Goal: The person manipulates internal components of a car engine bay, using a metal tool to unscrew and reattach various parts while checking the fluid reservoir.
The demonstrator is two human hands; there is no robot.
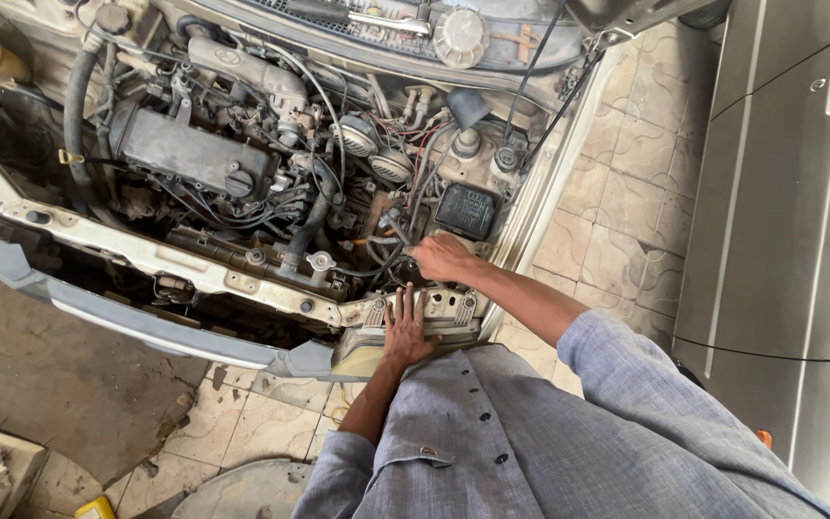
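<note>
One open engine bay (242,163), two hands. Left hand (405,332) flat, fingers spread, on cream metal front crossmember (194,269). Right hand (442,258) clamped on dark metal tool (398,229) near bay's right edge, beside black battery (465,210); hoses crowd around.

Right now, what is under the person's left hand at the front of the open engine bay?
The left hand lies flat on the cream-painted metal front crossmember, fingers spread beside a bolted bracket. The grey plastic bumper shows just below. The hand covers whatever lies directly beneath the palm.
</note>
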